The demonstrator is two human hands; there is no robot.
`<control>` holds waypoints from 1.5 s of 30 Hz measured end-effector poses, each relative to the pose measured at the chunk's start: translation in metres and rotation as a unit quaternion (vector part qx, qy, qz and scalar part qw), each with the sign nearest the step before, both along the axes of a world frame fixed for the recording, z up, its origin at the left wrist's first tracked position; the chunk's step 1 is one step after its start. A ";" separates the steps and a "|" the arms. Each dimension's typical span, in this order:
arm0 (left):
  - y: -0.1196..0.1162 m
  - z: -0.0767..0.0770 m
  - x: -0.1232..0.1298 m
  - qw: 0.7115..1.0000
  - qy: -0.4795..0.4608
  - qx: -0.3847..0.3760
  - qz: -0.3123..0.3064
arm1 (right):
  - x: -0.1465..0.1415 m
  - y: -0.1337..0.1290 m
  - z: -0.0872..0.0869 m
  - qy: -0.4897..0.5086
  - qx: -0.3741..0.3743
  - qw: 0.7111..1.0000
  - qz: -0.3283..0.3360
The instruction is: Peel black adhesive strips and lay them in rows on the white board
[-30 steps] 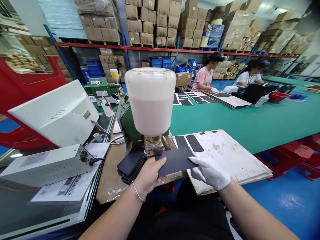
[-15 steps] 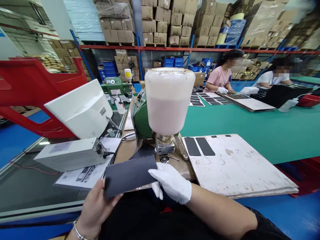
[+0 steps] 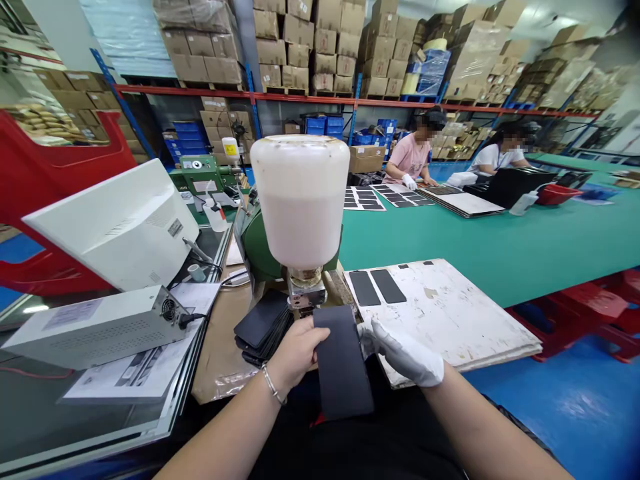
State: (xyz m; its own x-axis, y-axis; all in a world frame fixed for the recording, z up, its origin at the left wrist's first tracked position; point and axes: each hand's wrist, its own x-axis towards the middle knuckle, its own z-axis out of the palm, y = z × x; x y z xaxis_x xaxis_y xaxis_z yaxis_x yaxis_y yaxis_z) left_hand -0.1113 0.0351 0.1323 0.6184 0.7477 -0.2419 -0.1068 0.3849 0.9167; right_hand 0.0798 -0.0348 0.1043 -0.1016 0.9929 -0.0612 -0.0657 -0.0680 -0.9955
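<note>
On the right runs a big green bench [image 3: 465, 233]. Just beside it lies a scuffed white board [image 3: 455, 320]. Next comes a fat white bottle [image 3: 303, 207], with a pile of black cards [image 3: 260, 321] at its lower left. One black card [image 3: 345, 373] is up in front, pinched near its top left by the grip of the left hand [image 3: 296, 348]. The gloved right hand [image 3: 407, 357] is by its right edge; I cannot tell if that grip touches it.

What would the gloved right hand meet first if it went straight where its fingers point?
The right hand would probably meet the dark panel held by the left hand; whether they touch is unclear.
</note>
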 end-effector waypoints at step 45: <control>0.002 0.011 -0.050 0.991 -0.052 0.033 0.122 | -0.023 0.033 0.033 0.061 -0.011 0.997 -0.040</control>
